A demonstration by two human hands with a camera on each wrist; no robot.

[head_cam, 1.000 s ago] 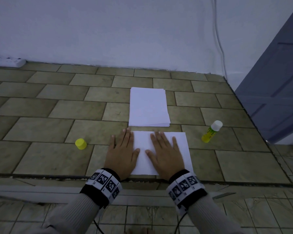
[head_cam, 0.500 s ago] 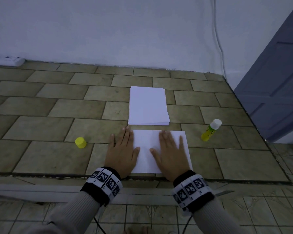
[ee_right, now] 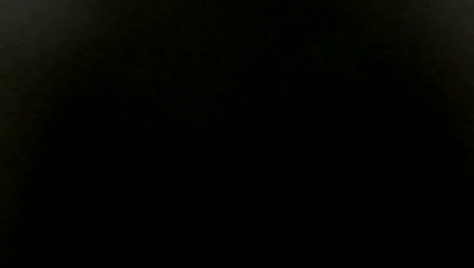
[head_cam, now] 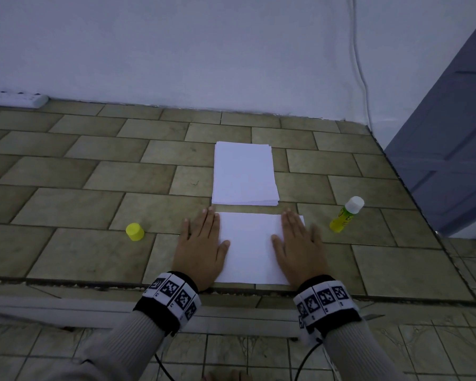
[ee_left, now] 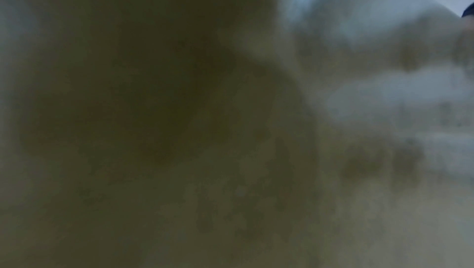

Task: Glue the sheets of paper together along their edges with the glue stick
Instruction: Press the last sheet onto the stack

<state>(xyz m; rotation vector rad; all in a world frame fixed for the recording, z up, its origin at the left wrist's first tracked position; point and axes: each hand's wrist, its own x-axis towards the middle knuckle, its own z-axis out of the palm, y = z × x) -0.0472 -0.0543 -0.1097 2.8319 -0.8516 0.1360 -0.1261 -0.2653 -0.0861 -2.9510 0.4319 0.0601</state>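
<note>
Sliding outward, my right hand (head_cam: 297, 243) reached the glued sheets' (head_cam: 249, 246) right edge; left hand (head_cam: 201, 247) lay flat on the left edge. Firm, even pressure, both palms spread, seemed best.

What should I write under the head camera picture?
Both hands, left and right, press flat on a white sheet; glue stick waits nearby.
</note>
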